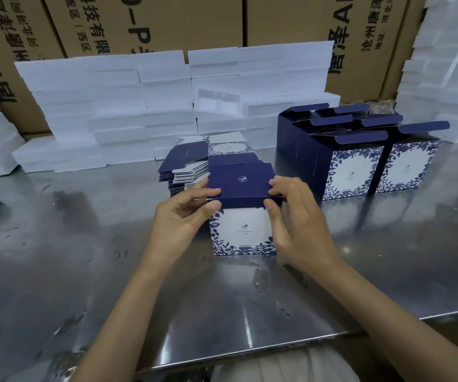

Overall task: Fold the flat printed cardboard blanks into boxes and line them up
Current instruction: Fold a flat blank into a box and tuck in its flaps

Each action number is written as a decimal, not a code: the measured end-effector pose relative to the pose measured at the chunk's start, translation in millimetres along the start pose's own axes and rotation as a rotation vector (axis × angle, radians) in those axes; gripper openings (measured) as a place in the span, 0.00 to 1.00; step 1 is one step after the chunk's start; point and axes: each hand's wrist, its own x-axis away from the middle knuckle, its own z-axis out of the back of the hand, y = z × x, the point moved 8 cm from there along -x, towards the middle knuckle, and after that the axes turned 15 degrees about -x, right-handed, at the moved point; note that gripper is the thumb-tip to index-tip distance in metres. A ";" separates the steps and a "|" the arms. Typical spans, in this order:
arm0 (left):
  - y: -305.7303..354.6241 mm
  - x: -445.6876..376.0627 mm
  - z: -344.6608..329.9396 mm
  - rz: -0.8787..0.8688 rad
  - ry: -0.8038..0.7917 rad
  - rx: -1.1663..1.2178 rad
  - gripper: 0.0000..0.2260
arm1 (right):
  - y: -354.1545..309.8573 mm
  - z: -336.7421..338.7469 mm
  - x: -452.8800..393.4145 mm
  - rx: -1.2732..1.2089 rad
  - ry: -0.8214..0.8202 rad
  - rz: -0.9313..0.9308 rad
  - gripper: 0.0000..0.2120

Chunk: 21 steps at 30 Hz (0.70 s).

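Hands (183, 213) (294, 216) pinching box (240, 230) lid, contents seemingly hidden

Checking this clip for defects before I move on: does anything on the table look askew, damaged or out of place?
Only one thing stands out: the stack of flat blanks behind the box being folded is fanned out unevenly, its edges not squared. The finished boxes on the right stand upright in a row with lids open. No damage shows.

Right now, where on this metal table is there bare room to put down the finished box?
Bare metal lies left of the box in both hands, and along the near table edge. Behind, flat blanks and the box row at right crowd it.
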 end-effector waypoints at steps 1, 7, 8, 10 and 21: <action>0.8 0.7 -3.0 0.011 -0.003 -0.007 0.10 | -0.2 2.0 1.5 0.026 0.005 0.014 0.08; 8.6 2.9 -21.0 0.026 -0.036 -0.026 0.09 | 9.9 15.9 4.4 0.023 0.056 -0.030 0.10; 9.6 2.4 -23.9 0.027 -0.039 -0.026 0.09 | 12.6 18.3 5.3 0.019 0.066 -0.048 0.10; 11.3 1.3 -31.1 0.035 -0.048 -0.013 0.09 | 18.3 23.9 8.9 0.014 0.095 -0.092 0.11; 31.6 -16.9 -101.9 -0.017 -0.199 -0.065 0.08 | 41.6 72.3 19.8 0.126 0.368 -0.225 0.12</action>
